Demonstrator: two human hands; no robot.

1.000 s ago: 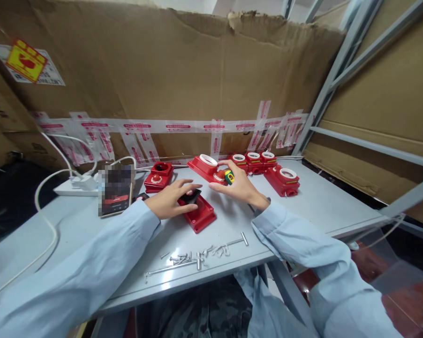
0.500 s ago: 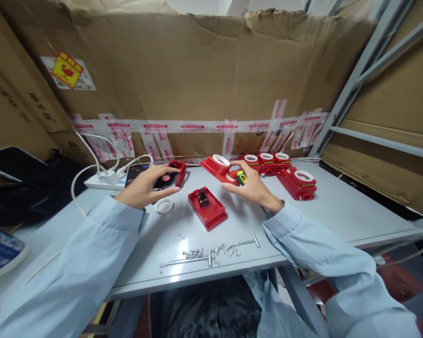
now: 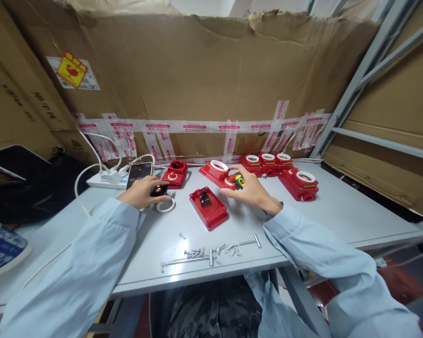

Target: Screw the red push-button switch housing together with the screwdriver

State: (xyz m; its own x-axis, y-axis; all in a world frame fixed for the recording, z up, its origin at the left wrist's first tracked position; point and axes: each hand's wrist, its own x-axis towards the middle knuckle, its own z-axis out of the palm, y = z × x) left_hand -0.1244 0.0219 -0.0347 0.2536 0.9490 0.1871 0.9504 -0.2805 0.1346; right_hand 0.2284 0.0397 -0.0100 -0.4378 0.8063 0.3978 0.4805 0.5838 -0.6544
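My left hand (image 3: 143,191) pinches a black round part (image 3: 159,190) with a reddish centre between thumb and fingers, low over the table. Below its thumb lies a white ring (image 3: 165,205). Just behind stands a red housing cover (image 3: 176,174) with a round opening and a small red dome. My right hand (image 3: 252,190) curls round the near end of another red cover (image 3: 209,172), which carries a white ring and a red dome. A green and yellow piece (image 3: 239,181) shows within that grip. Between the hands, an open red box (image 3: 213,213) has a black component (image 3: 204,198) inside.
Several red boxes with white rings (image 3: 268,162) line the back right, with another red box (image 3: 298,184) nearer. Screws (image 3: 194,254) and T-handled metal rods (image 3: 186,260) lie by the front edge. A phone (image 3: 140,172) and white power strip (image 3: 102,180) stand left, against cardboard.
My left hand has drawn back left and down with the black round part, uncovering the red cover behind it. My right hand stays nearly in place at its cover.
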